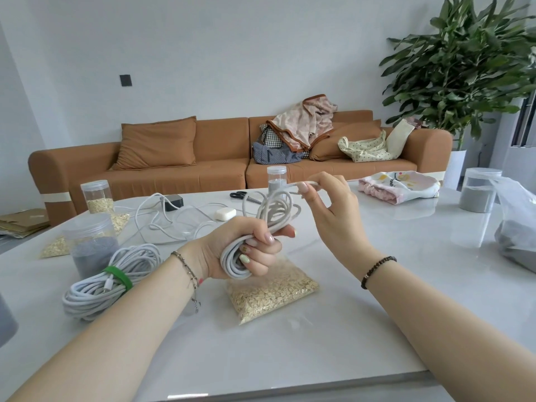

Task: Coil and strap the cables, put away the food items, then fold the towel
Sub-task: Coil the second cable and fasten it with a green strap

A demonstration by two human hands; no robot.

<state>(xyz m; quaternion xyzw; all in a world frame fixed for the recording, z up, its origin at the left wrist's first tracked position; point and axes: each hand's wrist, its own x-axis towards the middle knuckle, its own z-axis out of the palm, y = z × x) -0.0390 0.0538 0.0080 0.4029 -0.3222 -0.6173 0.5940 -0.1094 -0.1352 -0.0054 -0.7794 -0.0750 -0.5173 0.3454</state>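
My left hand grips a coil of grey-white cable above the table, fingers curled round the bundle. My right hand pinches the loose end of that cable between thumb and forefinger, just above and right of the coil. A second coiled cable bound with a green strap lies at the left. A thin white cable sprawls loose behind. A clear bag of oats lies under my left hand. The folded printed towel rests at the back right.
Clear jars stand around the white table: oats, grey powder and a slim one. A plastic bag of grey powder sits far right. Scissors, a white case and more oat bags lie behind.
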